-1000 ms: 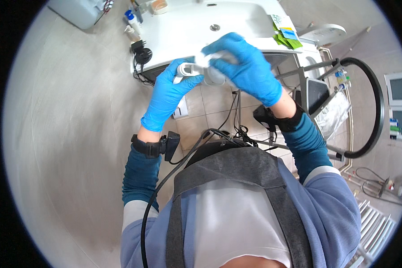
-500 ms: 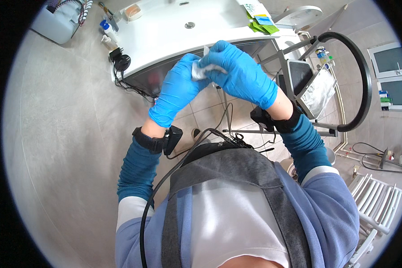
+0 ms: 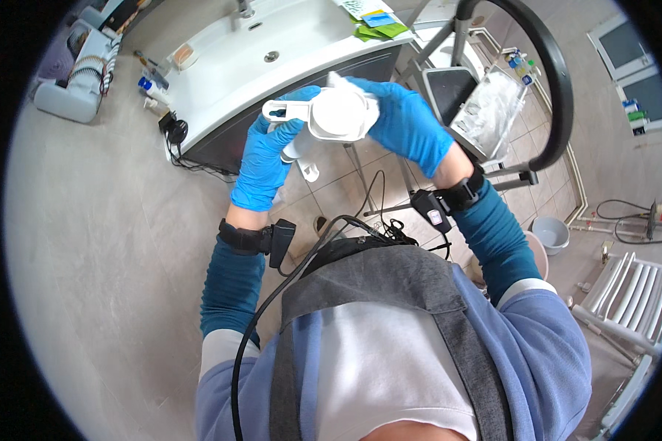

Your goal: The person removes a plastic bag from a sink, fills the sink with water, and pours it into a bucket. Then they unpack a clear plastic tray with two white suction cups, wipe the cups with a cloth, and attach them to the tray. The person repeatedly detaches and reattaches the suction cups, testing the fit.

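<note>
My left hand [image 3: 261,163], in a blue glove, is closed around a white plastic holder [image 3: 338,114]. The holder has a round, cup-like end and a slotted arm reaching to the left. Its lower part hangs beneath, ending in a small rounded tab below my left fingers. A crumpled white wipe [image 3: 336,79] shows at the holder's far edge, beside the fingertips of my right hand [image 3: 410,123]. That hand, gloved too, is bent around the holder's right side with the wipe pressed there. Its fingertips are partly hidden behind the holder.
Beyond my hands stands a white washbasin [image 3: 301,37] on a dark cabinet. Green and blue packets [image 3: 379,26] lie on its right end, pump bottles [image 3: 154,92] and a black charger [image 3: 175,131] at its left. A metal frame with a black curved bar [image 3: 559,81] rises at right.
The white plastic holder now shows between my hands, where only the crumpled wipe was visible before. My hands have parted slightly, and the basin has shifted up and left in the view.
</note>
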### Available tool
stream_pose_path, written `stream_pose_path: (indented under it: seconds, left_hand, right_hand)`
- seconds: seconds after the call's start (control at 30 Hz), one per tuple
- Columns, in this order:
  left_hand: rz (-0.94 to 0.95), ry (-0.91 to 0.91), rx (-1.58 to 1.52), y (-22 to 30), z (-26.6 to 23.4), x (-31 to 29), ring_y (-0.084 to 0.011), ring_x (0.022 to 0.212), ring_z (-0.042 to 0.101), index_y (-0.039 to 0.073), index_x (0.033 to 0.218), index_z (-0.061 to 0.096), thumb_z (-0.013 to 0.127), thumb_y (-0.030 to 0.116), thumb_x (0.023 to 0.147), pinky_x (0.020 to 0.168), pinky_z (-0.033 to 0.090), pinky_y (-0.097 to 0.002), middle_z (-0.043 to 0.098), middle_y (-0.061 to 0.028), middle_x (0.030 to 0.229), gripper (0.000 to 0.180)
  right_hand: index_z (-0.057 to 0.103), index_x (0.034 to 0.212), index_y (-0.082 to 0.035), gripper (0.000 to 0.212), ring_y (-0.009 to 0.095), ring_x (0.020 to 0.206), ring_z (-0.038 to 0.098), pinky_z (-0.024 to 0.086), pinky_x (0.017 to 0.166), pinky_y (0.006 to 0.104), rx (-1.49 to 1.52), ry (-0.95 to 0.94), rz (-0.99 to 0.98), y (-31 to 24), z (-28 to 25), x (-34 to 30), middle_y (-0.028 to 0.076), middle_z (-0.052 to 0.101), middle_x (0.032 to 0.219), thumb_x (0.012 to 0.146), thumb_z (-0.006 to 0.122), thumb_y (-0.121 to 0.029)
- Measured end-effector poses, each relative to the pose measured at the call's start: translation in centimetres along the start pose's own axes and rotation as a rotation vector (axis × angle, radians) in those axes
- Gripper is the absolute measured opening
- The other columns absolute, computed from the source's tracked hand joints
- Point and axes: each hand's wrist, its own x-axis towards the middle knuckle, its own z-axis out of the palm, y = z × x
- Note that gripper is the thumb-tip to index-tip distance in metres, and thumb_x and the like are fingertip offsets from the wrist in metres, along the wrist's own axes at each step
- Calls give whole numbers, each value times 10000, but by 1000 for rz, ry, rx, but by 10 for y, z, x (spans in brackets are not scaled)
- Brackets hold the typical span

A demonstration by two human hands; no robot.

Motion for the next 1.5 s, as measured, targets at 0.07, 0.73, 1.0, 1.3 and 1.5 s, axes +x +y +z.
stream_pose_path:
  seconds: [0.07, 0.73, 1.0, 1.3, 1.5]
  left_hand:
    - [29, -6, 83, -15, 21, 0, -185, 1057, 583, 30, 1166, 603, 680, 67, 805, 959, 455, -307, 626, -90, 1159, 370]
    - [325, -175, 1016, -62, 94, -23, -159, 1037, 573, 69, 1123, 600, 710, 9, 770, 933, 451, -287, 609, -45, 1137, 375]
    - [25, -60, 472, -67, 79, 10, -144, 1029, 585, 70, 1131, 602, 658, 14, 817, 931, 464, -283, 633, -63, 1131, 324]
    - [-29, -111, 313, -56, 49, 63, -155, 1027, 589, 34, 1145, 608, 648, 41, 831, 925, 457, -289, 628, -80, 1146, 318]
    - [-108, -195, 320, -54, 27, 97, -154, 1046, 577, 40, 1149, 611, 648, 36, 827, 938, 441, -282, 627, -73, 1151, 324]
  right_hand:
    - [486, 1230, 83, 454, 226, 992, 618, 523, 857, 326, 1282, 53, 278, 0, 4, -15, 173, 594, 1144, 879, 459, -204]
    - [388, 1343, 51, 563, 212, 1141, 525, 423, 985, 304, 1540, 267, 546, 8, -61, -138, 139, 519, 1266, 784, 440, 89]
    - [548, 1236, -68, 449, 213, 1012, 581, 452, 866, 286, 286, 491, 491, 76, -44, -117, 113, 601, 1137, 795, 633, -61]
    - [577, 1110, -83, 332, 379, 906, 543, 459, 797, 451, -678, 577, 552, 169, -54, -50, 169, 601, 1022, 784, 586, -148]
    - [484, 1247, -108, 465, 387, 1024, 530, 459, 853, 453, -795, 429, 776, 205, -63, -39, 173, 536, 1179, 785, 534, -118]
